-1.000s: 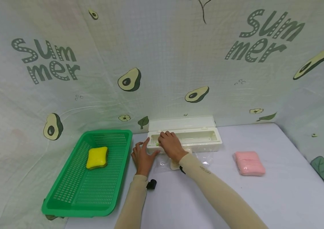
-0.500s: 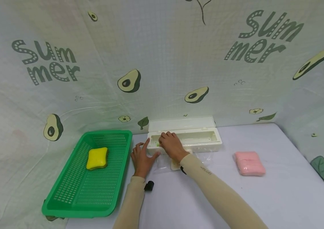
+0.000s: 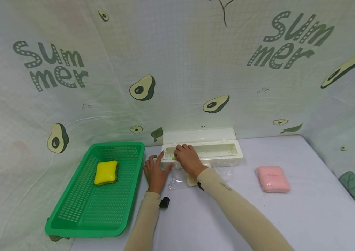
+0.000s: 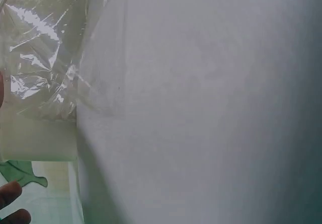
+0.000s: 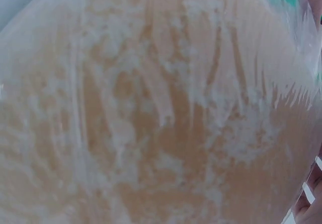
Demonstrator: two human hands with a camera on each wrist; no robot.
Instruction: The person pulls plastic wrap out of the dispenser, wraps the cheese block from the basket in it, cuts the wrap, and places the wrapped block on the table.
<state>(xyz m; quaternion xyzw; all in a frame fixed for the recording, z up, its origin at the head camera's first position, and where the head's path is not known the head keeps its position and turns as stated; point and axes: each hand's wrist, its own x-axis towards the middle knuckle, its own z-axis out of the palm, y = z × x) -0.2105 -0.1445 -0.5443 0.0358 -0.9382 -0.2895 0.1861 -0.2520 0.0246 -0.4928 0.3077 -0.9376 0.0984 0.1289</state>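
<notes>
A long white cling film dispenser (image 3: 227, 161) stands against the back cloth, its lid raised. My right hand (image 3: 189, 161) bends over its left part, fingers curled at a small green piece (image 3: 173, 158) on the front edge. My left hand (image 3: 157, 177) is at the dispenser's left end, thumb and index finger spread. Clear film (image 3: 175, 181) hangs from the front onto the table; it also shows crumpled in the left wrist view. Beneath my right wrist lies a tan object (image 3: 191, 180), partly hidden. Its film-covered surface (image 5: 171, 133) fills the right wrist view.
Left of the arms is a green perforated basket (image 3: 86, 233) with a yellow sponge (image 3: 106, 172) inside. A pink wrapped sponge-like block (image 3: 273, 179) lies on the white table (image 3: 306, 216) at the right. An avocado-print cloth (image 3: 177, 69) rises behind.
Both hands stay nearly in place at the dispenser. The left hand and forearm shift very slightly, and the head view moves a little.
</notes>
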